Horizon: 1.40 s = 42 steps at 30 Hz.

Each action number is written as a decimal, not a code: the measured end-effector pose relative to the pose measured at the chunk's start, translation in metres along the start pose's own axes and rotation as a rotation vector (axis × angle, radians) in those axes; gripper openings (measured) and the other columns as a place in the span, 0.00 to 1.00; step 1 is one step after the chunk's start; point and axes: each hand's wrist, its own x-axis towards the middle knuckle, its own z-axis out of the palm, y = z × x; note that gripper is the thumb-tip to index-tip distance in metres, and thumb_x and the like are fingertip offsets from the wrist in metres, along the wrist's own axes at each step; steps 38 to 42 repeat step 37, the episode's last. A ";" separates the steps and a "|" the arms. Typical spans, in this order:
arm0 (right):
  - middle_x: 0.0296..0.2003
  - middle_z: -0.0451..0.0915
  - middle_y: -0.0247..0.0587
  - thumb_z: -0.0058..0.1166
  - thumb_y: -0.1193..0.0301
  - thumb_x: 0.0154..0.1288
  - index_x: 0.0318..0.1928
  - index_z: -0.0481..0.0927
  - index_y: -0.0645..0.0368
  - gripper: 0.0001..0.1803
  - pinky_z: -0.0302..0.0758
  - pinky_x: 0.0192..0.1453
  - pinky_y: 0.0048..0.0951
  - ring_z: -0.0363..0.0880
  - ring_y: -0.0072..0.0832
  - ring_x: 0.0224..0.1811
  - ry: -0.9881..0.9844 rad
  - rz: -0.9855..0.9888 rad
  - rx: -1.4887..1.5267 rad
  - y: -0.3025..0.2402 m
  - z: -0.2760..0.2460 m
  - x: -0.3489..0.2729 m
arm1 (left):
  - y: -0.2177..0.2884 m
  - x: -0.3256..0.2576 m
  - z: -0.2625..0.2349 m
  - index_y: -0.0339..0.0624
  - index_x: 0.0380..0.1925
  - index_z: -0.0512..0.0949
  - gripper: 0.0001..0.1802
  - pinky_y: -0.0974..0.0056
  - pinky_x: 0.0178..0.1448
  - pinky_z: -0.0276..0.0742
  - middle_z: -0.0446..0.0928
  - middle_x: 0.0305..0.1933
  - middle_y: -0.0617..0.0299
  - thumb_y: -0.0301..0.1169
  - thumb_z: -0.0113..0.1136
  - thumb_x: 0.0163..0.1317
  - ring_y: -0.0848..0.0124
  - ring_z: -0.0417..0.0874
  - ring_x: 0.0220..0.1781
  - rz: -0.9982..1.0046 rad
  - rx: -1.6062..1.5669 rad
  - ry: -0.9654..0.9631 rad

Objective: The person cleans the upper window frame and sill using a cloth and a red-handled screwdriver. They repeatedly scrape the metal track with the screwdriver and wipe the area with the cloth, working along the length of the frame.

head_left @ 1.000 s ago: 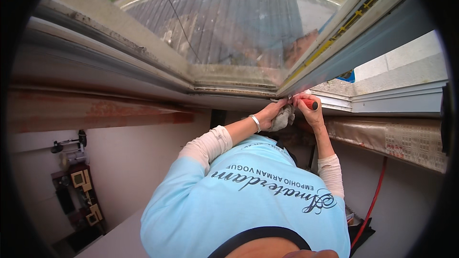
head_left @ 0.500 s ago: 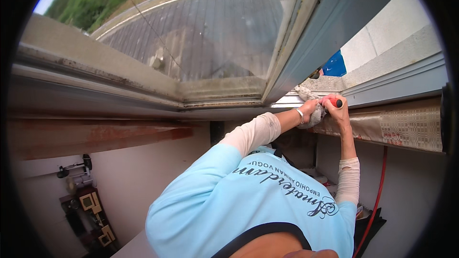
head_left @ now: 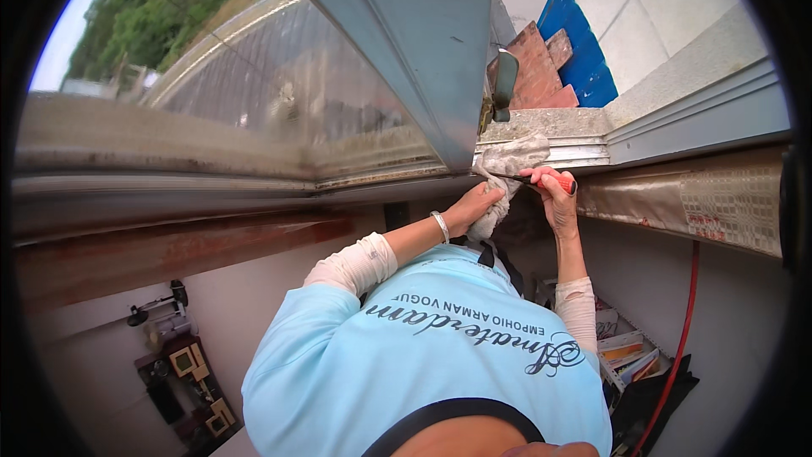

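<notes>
View swung right — window frame (head_left: pixel 423 42) nearer | hands still on rag (head_left: pixel 507 171)

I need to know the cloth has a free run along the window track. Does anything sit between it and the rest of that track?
Nothing visible blocks it. The left hand presses the grey cloth onto the window track at its corner by the open sash. The right hand holds a red-handled tool just beside the cloth. The track beyond looks bare.
</notes>
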 end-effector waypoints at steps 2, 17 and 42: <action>0.37 0.81 0.43 0.51 0.75 0.62 0.32 0.79 0.66 0.07 0.72 0.55 0.28 0.79 0.32 0.48 -0.022 0.009 -0.063 -0.001 0.002 0.005 | -0.004 -0.005 -0.005 0.40 0.49 0.70 0.15 0.71 0.47 0.72 0.74 0.42 0.67 0.38 0.49 0.70 0.80 0.73 0.42 -0.009 0.066 0.039; 0.41 0.83 0.45 0.50 0.82 0.57 0.33 0.79 0.66 0.06 0.74 0.53 0.25 0.81 0.27 0.45 -0.161 -0.110 -0.747 -0.053 -0.006 -0.012 | -0.039 0.044 0.003 0.39 0.50 0.70 0.14 0.70 0.51 0.69 0.73 0.42 0.66 0.35 0.47 0.69 0.79 0.72 0.44 0.143 0.294 0.061; 0.39 0.84 0.39 0.51 0.80 0.55 0.35 0.81 0.64 0.08 0.75 0.47 0.21 0.80 0.22 0.39 -0.162 -0.209 -0.876 -0.052 -0.001 -0.019 | -0.050 0.030 0.000 0.41 0.62 0.65 0.23 0.70 0.56 0.68 0.74 0.51 0.67 0.37 0.48 0.71 0.80 0.71 0.50 0.040 0.239 0.003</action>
